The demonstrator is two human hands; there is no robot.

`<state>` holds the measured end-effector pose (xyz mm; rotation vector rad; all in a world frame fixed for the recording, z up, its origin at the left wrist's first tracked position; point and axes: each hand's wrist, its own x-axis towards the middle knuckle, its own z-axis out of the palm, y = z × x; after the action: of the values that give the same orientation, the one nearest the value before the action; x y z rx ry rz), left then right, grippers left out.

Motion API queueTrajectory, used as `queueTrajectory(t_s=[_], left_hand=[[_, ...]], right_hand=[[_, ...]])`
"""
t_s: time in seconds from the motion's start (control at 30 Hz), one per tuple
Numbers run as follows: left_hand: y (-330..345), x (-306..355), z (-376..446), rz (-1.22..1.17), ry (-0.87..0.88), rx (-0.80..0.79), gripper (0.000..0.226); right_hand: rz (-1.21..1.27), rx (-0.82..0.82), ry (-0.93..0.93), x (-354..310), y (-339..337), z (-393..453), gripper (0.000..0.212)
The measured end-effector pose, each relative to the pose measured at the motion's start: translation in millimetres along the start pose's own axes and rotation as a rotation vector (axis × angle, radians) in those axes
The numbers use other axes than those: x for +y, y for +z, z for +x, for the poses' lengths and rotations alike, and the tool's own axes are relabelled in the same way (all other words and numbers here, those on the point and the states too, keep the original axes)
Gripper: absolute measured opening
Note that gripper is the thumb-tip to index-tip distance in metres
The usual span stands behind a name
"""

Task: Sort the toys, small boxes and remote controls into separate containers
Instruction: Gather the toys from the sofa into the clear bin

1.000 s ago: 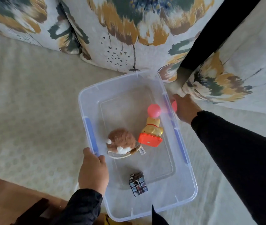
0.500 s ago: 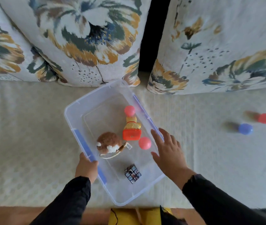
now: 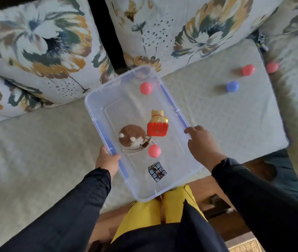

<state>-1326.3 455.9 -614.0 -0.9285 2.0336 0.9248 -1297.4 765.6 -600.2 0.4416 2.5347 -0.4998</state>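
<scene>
1. Toys sit in the clear bin (image 3: 97, 99) on the sofa: plush (image 3: 131, 135), cat figure (image 3: 158, 122), cube (image 3: 157, 171), two pink balls (image 3: 154, 151) between both hands.
2. Left hand (image 3: 107, 159) grips the bin's near-left rim.
3. Right hand (image 3: 201, 142), fingers loose, touches the right rim; nothing held.
4. Blue ball (image 3: 232, 86) lies beyond the right hand.

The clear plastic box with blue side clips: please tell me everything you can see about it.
The clear plastic box is a shallow, lidless rectangle with rounded corners and blue clips on both long rims. It lies skewed on the pale sofa seat, its near corner past the seat's edge. Inside are two pink balls, a brown plush toy, a yellow figure on a red base and a small puzzle cube. The left hand grips its left rim; the right hand's fingers are at the right rim.
</scene>
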Motion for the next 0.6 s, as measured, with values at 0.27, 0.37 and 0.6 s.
queueTrajectory(t_s=[0.27, 0.37, 0.6], left_hand=[[34, 41, -30, 0.203, 0.092, -0.026, 0.055], [64, 54, -45, 0.215, 0.085, -0.034, 0.058], [159, 88, -86, 0.137, 0.022, 0.026, 0.058]], right_hand=[[0.133, 0.015, 0.119, 58, -14, -49, 0.048], [0.156, 0.004, 0.125, 93, -28, -49, 0.046], [0.107, -0.033, 0.058, 189, -78, -25, 0.048]])
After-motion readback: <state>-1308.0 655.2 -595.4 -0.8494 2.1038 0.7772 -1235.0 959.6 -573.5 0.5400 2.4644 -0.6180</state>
